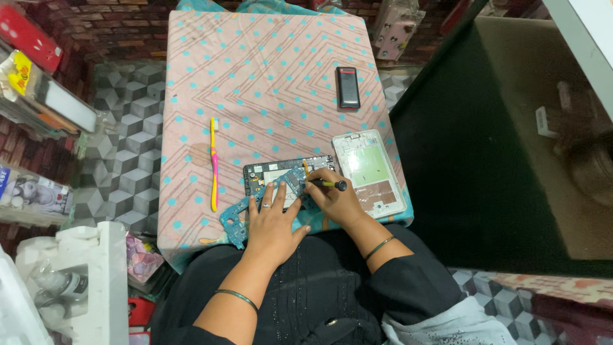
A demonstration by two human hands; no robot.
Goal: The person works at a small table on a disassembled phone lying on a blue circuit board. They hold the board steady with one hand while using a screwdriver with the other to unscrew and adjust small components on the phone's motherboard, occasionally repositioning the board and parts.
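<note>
From the head view, we see an opened tablet (pixel 281 176) with blue circuit boards exposed, lying at the surface's (pixel 255 83) near edge. Our left hand (pixel 273 220) presses flat, fingers spread; our right hand (pixel 335 198) grips what seems a screwdriver (pixel 329 184).

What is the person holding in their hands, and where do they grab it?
The right hand grips a small screwdriver by its dark handle, tip toward the opened tablet. The left hand holds nothing; it lies flat, pressing on the blue circuit board.
</note>
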